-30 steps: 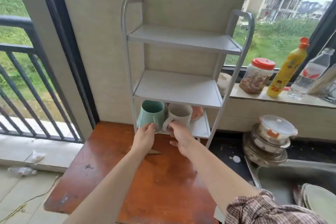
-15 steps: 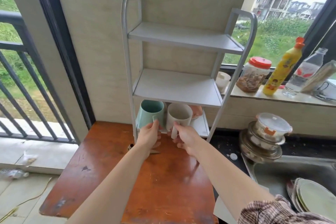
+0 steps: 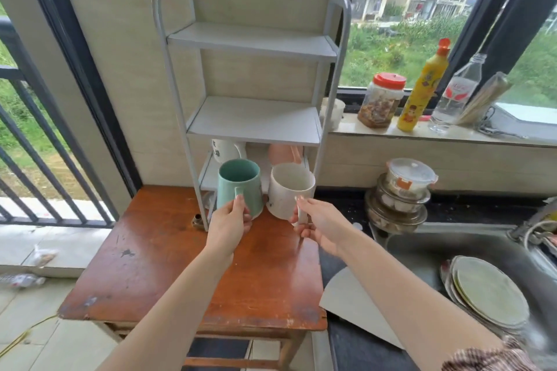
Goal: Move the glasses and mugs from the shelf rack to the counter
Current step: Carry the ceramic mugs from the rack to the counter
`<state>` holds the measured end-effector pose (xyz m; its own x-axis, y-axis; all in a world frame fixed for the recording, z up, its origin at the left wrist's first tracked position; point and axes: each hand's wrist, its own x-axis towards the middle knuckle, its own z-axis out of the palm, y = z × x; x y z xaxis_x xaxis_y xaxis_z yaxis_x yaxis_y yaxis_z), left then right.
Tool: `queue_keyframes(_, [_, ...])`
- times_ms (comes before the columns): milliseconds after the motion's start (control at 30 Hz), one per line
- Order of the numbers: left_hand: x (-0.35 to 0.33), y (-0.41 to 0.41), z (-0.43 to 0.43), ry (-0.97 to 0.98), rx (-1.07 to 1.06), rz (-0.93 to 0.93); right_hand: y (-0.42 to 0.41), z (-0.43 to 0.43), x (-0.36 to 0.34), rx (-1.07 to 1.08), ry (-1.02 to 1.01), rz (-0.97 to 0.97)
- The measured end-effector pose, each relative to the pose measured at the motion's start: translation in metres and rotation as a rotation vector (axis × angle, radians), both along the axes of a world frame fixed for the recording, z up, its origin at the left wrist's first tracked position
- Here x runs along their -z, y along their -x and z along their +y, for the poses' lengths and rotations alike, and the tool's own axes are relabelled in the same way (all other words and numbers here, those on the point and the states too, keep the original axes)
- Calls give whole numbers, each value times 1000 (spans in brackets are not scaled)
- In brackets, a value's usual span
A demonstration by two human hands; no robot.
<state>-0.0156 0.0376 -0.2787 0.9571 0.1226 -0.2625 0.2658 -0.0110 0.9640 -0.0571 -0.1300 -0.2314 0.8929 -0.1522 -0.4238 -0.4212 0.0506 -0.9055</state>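
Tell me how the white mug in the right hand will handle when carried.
The white mug looks like rigid glazed ceramic, so it is probably stiff, heavy for its size, and breakable if knocked. The right hand holds only its handle, so it may swing or tilt. It hangs close to the green mug; a bump could chip either.

I see bright, even daylight from the window at upper right, soft shadows, edges bent by the wide lens, and a smeared lower right corner.

Green mug, white mug upright, held before rack.
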Motion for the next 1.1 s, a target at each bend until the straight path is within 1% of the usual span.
queue_keyframes(133, [-5,49,-39,-43,25,-37,56,-39,-7,26,36,-27])
queue_keyframes(267, [-9,99,-93,-47,108,-59,118,-90,-8,98,37,-63])
queue_keyframes(367, [-8,141,-141,-9,168,-58,175,-133,-8,184,36,-72])
queue_keyframes(467, [-3,185,-192,43,233,-9,238,-177,-5,279,28,-65])
queue_keyframes(633, [-8,266,-292,56,390,72,348,-251,-11,481,6,-71])
queue_keyframes(733, [-12,318,-351,26,527,80,413,-295,-15,617,33,-64])
queue_keyframes(967, [-14,424,-481,-70,840,77,559,-385,-10,986,13,-1])
queue_keyframes(1100, [-7,490,-561,-59,1001,117,634,-438,4,1181,18,27])
